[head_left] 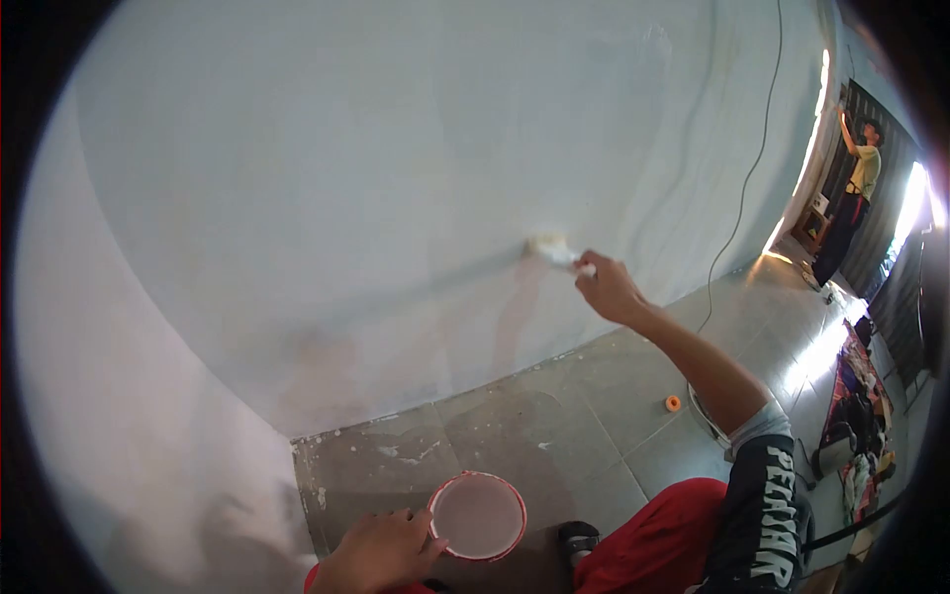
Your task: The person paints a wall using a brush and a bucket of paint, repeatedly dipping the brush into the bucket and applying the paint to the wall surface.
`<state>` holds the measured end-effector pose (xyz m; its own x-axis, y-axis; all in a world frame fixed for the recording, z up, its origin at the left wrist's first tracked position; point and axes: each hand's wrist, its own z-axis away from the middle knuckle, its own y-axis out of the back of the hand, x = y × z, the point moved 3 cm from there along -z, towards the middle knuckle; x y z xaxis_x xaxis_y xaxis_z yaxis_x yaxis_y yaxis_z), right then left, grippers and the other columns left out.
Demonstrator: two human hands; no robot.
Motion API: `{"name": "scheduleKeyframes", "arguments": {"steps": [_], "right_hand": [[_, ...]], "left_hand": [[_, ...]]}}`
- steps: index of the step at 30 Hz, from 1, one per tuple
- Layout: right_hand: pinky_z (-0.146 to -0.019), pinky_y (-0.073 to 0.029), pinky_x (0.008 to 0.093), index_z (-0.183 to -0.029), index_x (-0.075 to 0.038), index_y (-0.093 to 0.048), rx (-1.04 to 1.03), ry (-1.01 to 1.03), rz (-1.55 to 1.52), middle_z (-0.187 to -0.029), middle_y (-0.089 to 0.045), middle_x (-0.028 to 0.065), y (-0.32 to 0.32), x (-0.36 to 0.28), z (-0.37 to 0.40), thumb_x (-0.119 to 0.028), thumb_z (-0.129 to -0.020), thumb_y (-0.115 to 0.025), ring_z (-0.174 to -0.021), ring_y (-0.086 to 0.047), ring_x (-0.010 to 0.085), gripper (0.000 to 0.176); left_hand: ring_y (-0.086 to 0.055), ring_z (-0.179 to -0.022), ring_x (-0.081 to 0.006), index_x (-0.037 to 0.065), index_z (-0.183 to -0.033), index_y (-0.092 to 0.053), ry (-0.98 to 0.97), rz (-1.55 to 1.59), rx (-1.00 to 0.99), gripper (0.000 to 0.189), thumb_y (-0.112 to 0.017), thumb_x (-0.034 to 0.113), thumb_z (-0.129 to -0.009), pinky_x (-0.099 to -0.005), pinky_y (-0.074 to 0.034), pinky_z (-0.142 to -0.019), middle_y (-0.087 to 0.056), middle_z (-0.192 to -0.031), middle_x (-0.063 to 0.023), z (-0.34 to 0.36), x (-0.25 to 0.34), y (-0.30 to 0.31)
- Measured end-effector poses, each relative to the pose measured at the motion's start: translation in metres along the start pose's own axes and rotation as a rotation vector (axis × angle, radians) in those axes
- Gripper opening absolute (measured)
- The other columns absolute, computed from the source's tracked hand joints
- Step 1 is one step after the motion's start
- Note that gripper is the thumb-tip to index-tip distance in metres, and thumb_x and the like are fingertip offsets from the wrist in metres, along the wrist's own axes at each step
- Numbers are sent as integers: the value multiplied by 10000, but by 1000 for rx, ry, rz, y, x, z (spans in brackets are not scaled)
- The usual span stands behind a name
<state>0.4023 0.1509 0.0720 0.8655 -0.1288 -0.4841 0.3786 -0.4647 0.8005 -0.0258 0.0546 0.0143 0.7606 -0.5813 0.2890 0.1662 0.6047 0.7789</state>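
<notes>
My right hand is closed round the handle of a paintbrush, arm stretched forward. The brush's pale bristles are against the light grey-blue wall, low down, and its shadow falls to the left. At the bottom of the view, my left hand grips the near-left rim of a small paint bucket, with the thumb at the rim. Pale, milky liquid shows inside the bucket, and its rim has red marks. What the left fingers do under the rim is partly hidden.
Grey floor tiles carry white splashes along the wall. An orange ring-shaped item lies on the floor to the right. A thin cable hangs down the wall. Beyond a heap of cloths, another person stands with raised arms.
</notes>
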Motion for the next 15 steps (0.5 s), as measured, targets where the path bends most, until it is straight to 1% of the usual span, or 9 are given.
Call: {"name": "scheduleKeyframes", "arguments": {"steps": [2,5,6,8,9,11,12,14,15], "right_hand": [[-641,-470,455,-1144,-31,-581,-254,-25,9,-729,-639,219,-20,1,16,-178,-861,-611,-678,-627,350,321],[-629,-458,420,-1152,-46,-572,-511,-56,-7,-718,-632,174,-29,-36,38,-196,-875,-614,-664,-612,274,318],[-629,-458,420,-1152,-46,-572,-555,-30,-14,-718,-632,174,-32,-50,41,-196,-875,-614,-664,-612,274,318],[-585,-427,352,-1144,-55,-537,-817,88,-21,-664,-590,102,-39,-74,61,-188,-895,-618,-608,-538,177,293],[-585,-427,352,-1144,-55,-537,-865,86,-23,-664,-590,102,-40,-85,69,-188,-895,-618,-608,-538,177,293],[-661,-443,407,-1153,-78,-517,-1158,126,13,-748,-612,148,-49,-109,87,-221,-921,-589,-707,-598,266,282],[-661,-443,407,-1153,-78,-517,-1198,141,-9,-748,-612,148,-52,-115,96,-221,-921,-589,-707,-598,266,282],[-682,-450,447,-1148,-69,-512,-1337,290,24,-803,-626,173,-69,-123,121,-223,-926,-583,-760,-614,328,279],[-682,-450,447,-1148,-69,-512,-1401,284,-4,-803,-626,173,-82,-123,134,-223,-926,-583,-760,-614,328,279]], "left_hand": [[-663,-930,-407,12,-1100,-593,-156,5,185,441,-502,422,-964,-503,-514,-857,-675,-981,-223,0,-7,-8],[-633,-1001,-396,25,-1139,-591,-127,11,140,464,-491,446,-972,-491,-487,-898,-656,-1060,-214,6,-8,-7],[-633,-1001,-396,25,-1139,-591,-89,45,132,464,-491,446,-972,-491,-487,-898,-656,-1060,-214,10,-11,-9],[-637,-975,-388,16,-1130,-593,-73,-15,160,451,-511,427,-965,-486,-489,-879,-657,-1020,-211,13,-13,-16],[-637,-975,-388,16,-1130,-593,-57,21,132,451,-511,427,-965,-486,-489,-879,-657,-1020,-211,15,-12,-16],[-640,-953,-385,6,-1121,-592,1,20,204,422,-545,391,-953,-473,-487,-872,-656,-988,-211,23,-13,-10],[-640,-953,-385,6,-1121,-592,36,38,177,422,-545,391,-953,-473,-487,-872,-656,-988,-211,26,-15,-12],[-664,-888,-369,7,-1021,-608,1,-48,333,341,-592,333,-922,-457,-507,-804,-663,-950,-207,33,-15,-12],[-664,-888,-369,7,-1021,-608,27,-15,278,341,-592,333,-922,-457,-507,-804,-663,-950,-207,39,-14,-13]]}}
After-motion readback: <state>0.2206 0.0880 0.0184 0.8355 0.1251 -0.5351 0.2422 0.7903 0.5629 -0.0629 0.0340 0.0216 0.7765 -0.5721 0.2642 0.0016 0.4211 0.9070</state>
